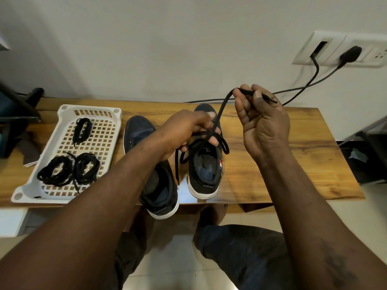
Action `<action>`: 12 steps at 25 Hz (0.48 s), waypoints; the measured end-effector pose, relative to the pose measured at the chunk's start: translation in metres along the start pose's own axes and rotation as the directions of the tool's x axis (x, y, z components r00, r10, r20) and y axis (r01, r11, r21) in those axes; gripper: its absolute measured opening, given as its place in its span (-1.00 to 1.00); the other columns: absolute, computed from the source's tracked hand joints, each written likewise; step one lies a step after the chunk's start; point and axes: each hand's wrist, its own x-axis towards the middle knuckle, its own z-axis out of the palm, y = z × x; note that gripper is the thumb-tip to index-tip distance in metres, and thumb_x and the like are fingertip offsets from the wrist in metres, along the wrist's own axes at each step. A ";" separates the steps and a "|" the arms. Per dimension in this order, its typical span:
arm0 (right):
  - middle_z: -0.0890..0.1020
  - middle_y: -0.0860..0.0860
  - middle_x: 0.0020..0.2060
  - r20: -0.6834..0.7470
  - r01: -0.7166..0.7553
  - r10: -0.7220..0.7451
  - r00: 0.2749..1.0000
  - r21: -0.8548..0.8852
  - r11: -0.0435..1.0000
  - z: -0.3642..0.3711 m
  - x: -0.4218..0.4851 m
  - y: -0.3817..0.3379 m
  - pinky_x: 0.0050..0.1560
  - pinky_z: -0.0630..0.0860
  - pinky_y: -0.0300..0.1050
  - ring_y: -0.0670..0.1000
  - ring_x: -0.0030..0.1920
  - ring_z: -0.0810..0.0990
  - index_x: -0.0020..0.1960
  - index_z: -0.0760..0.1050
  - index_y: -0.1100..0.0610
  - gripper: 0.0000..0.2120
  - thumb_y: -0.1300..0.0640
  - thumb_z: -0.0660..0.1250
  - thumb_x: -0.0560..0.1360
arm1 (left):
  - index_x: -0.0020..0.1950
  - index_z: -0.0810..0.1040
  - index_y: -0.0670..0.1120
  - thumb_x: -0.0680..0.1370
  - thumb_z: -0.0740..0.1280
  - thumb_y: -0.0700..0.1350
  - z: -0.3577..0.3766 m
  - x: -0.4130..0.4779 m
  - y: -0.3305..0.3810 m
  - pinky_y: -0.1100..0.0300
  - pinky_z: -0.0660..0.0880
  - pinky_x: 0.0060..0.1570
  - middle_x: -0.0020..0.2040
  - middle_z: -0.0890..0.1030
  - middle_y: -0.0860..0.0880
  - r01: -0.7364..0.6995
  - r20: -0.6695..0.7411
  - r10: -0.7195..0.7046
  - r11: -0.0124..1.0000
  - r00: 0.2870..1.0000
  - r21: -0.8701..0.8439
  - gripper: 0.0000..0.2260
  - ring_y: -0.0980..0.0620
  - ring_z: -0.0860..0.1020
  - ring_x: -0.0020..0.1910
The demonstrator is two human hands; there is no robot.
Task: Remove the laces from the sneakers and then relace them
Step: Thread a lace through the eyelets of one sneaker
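Two dark navy sneakers with white soles stand side by side on the wooden worktop [282, 164], toes toward the wall. The left sneaker [139, 132] is largely covered by the person's forearm, and its eyelets cannot be made out. The right sneaker [204, 174] carries one flat black lace [222, 107], loosely threaded, with loose loops spilling over its opening and one end hanging down between the two shoes.

The left hand [186, 130] is over the right sneaker's tongue, its fingers curled and pinching the lace where the strands cross. The right hand [263, 120] is raised above the worktop, palm toward the camera. Its thumb and fingertips nip the lace just behind the tip, and the other fingers are loosely bent. The lace runs taut from one hand to the other.

To the left lies one white perforated plastic tray [90, 107] holding three coiled bundles of black laces: one [82, 129] toward the wall and two [55, 171] [87, 167] side by side nearer the person.

A dark object [12, 114] at the left edge is cut off and hard to identify. On the pale wall a white socket plate [372, 53] holds a black plug [350, 53], and black cables [317, 68] trail down behind the worktop. Pale floor tiles and the person's knees in dark trousers show below.
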 end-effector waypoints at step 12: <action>0.69 -0.14 0.03 0.391 0.346 0.113 0.913 -0.892 0.291 0.004 -0.026 0.024 0.04 0.64 -0.08 -0.16 0.03 0.66 0.34 0.52 -0.02 -0.53 0.33 0.37 0.50 | -0.10 0.71 -0.17 0.57 0.50 -0.03 -0.007 0.007 -0.003 -0.01 0.63 0.06 -0.27 0.74 0.03 -0.200 -0.297 0.239 0.967 0.924 0.156 -0.80 0.05 0.72 -0.18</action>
